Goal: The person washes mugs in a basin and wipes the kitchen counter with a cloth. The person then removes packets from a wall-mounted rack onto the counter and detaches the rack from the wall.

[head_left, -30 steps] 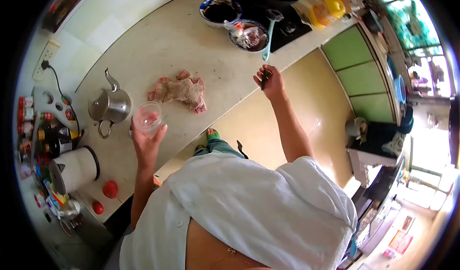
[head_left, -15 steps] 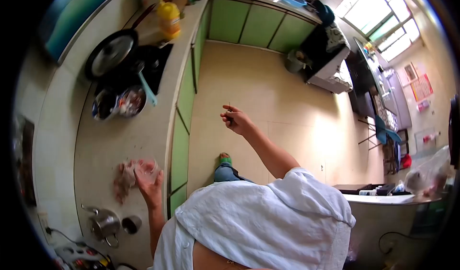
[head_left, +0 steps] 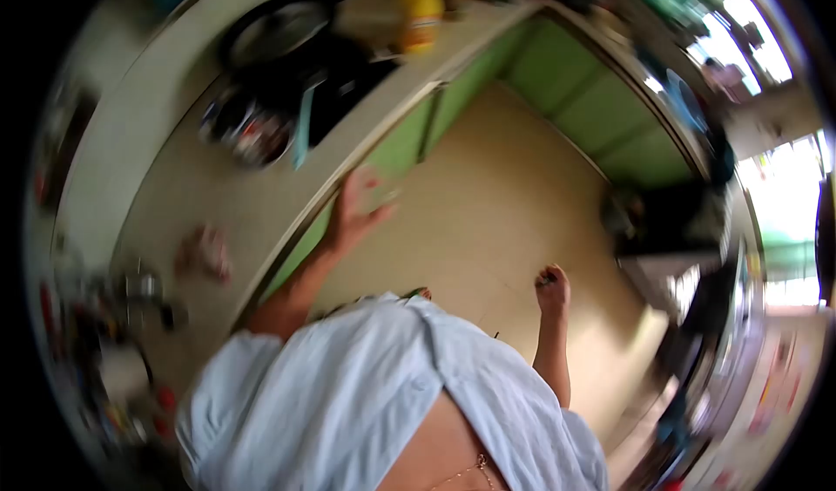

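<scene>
My left hand (head_left: 353,216) is raised beside the front edge of the counter, its fingers curved around a see-through piece of plastic packaging (head_left: 376,195). Motion blur hides the packaging's exact shape. Over the floor on the right, my right hand (head_left: 552,289) is closed on a small dark object (head_left: 547,278); too little of it shows to tell its kind. A pile of pinkish raw meat (head_left: 205,251) lies on the counter, away from both hands.
Behind the meat, a metal bowl of food (head_left: 261,138) sits near the stove with a light-blue handled utensil (head_left: 305,125). A lidded pan (head_left: 279,29) and yellow bottle (head_left: 421,12) stand farther back. A metal kettle (head_left: 139,284) is at left. Green cabinets (head_left: 557,81) border the floor.
My left hand has left the meat pile and lifted the plastic past the counter edge. My right hand has swung right and lower in view. The camera has turned rightward, blurring the scene.
</scene>
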The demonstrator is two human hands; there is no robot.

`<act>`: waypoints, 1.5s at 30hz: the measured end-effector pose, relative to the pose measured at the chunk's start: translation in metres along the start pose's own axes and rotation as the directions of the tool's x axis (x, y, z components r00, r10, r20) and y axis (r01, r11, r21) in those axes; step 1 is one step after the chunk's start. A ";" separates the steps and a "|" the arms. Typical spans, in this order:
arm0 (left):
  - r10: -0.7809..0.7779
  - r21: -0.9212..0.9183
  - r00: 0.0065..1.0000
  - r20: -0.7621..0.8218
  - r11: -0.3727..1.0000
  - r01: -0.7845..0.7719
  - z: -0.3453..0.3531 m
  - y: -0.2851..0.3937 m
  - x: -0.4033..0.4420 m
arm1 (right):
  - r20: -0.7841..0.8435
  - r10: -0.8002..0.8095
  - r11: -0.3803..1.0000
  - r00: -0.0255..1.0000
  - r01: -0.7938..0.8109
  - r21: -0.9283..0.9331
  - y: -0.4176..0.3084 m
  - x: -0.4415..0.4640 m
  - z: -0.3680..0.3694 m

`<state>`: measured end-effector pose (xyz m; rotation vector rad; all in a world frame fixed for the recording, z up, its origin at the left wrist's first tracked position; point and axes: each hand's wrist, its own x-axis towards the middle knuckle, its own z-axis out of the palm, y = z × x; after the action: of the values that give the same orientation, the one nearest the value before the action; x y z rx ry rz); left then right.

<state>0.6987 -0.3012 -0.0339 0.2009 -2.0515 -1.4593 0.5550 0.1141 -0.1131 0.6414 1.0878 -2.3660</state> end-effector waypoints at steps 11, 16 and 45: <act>-0.178 0.283 0.606 -0.775 0.760 0.585 -0.114 -0.029 -0.053 | 0.486 0.294 0.588 0.823 0.245 -0.771 0.111 0.054 0.227; -0.123 0.194 0.440 -0.889 0.771 0.607 -0.196 -0.081 -0.087 | 0.741 0.368 0.371 0.561 0.642 -0.671 0.178 0.034 0.369; -0.106 0.390 0.708 -0.698 0.774 0.500 -0.185 -0.046 0.027 | 0.666 0.587 0.533 0.460 0.400 -0.746 0.241 0.117 0.521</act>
<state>0.7697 -0.4801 -0.0257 1.1948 -1.8162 -0.7193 0.4871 -0.4596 -0.0171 -0.8602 1.3299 -1.2484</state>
